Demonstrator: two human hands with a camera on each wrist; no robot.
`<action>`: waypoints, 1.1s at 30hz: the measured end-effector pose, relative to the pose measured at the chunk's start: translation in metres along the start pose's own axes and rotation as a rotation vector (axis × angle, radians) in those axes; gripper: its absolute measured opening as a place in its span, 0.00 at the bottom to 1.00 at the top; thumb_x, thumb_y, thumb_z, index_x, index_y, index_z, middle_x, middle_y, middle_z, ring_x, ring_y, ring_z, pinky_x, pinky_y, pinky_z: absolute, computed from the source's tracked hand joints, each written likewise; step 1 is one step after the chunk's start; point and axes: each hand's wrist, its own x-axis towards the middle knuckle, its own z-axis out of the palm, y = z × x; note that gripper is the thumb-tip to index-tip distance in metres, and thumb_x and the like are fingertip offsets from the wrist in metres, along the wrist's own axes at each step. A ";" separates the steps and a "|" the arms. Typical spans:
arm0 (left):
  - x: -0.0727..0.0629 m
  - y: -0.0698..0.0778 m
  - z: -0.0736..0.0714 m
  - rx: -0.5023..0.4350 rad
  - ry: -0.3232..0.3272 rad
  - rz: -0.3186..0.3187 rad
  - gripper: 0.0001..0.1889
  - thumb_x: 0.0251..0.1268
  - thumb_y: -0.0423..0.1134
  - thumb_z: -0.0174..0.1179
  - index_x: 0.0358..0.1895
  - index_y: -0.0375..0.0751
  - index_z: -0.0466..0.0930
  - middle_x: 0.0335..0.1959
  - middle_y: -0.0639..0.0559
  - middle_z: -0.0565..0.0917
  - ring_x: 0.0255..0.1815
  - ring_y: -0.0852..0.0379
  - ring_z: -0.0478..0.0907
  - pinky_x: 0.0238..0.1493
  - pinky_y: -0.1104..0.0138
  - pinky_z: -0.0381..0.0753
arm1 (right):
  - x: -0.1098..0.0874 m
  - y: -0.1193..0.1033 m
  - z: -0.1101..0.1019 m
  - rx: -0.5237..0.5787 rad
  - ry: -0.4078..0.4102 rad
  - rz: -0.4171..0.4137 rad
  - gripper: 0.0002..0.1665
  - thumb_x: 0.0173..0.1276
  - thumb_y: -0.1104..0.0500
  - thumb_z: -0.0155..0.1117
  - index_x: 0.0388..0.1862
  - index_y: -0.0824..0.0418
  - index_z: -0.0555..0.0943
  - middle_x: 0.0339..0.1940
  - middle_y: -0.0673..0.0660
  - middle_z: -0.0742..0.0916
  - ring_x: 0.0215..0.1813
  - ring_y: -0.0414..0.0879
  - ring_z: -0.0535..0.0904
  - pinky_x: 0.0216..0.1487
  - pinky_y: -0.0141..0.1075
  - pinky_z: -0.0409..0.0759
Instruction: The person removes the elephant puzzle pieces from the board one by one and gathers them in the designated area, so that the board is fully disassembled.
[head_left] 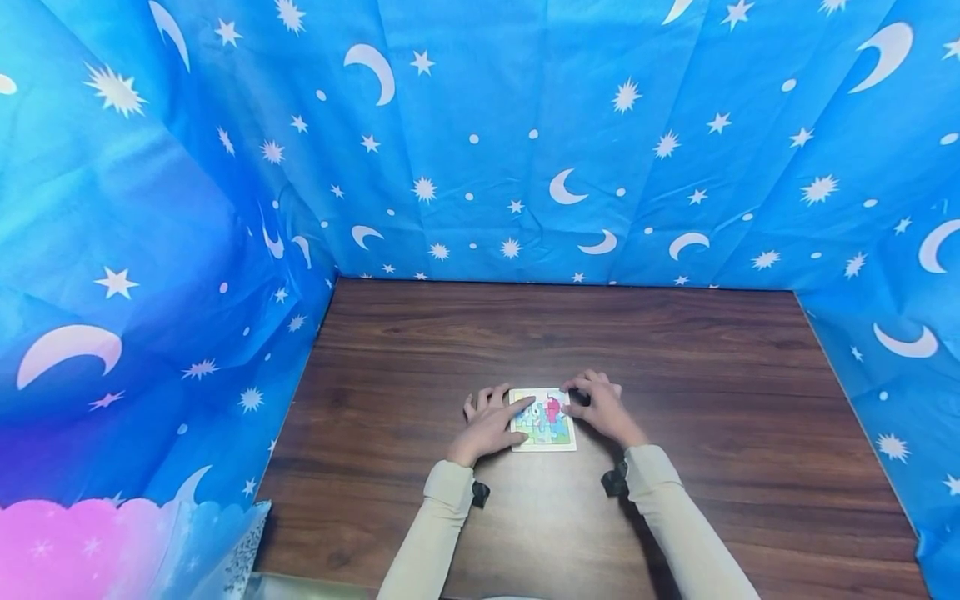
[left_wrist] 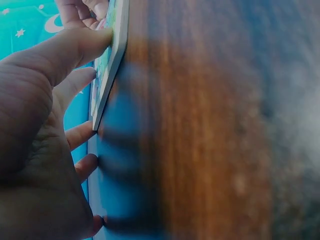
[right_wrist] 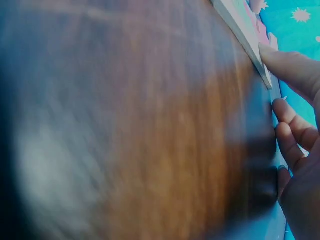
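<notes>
A small square jigsaw puzzle point(head_left: 543, 446) with a pale frame and a colourful picture lies flat on the table. My left hand point(head_left: 486, 427) reaches over its left side, the index finger and thumb spread and touching the picture. The other left fingers rest on the table beside the frame, as the left wrist view shows. My right hand point(head_left: 602, 407) is at the upper right corner, its thumb point(right_wrist: 287, 70) touching the puzzle's right edge. Its other fingers rest bent on the tabletop. Part of the right index fingertip's contact is hidden. A red shape point(head_left: 552, 408) shows in the picture near the right thumb.
The dark wooden table point(head_left: 405, 333) extends around the puzzle. Blue cloth point(head_left: 480, 167) with moons and stars hangs behind and along both sides. At the lower left is a pink and blue scalloped cloth point(head_left: 75, 550). Black bands with small devices point(head_left: 615, 481) sit at the wrists.
</notes>
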 end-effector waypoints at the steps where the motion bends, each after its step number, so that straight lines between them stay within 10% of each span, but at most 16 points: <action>1: 0.000 -0.001 0.000 -0.003 -0.002 -0.002 0.35 0.67 0.54 0.63 0.77 0.66 0.64 0.78 0.42 0.58 0.72 0.37 0.52 0.65 0.31 0.46 | 0.001 0.000 0.000 -0.001 0.001 -0.007 0.16 0.56 0.61 0.78 0.43 0.60 0.85 0.42 0.57 0.82 0.48 0.58 0.72 0.47 0.57 0.60; 33: 0.002 0.011 -0.001 -0.014 -0.115 0.051 0.31 0.71 0.37 0.55 0.73 0.73 0.69 0.83 0.47 0.47 0.79 0.37 0.42 0.67 0.28 0.36 | 0.014 -0.010 -0.015 -0.216 -0.182 -0.147 0.15 0.62 0.59 0.76 0.45 0.64 0.86 0.48 0.60 0.80 0.51 0.58 0.73 0.46 0.53 0.69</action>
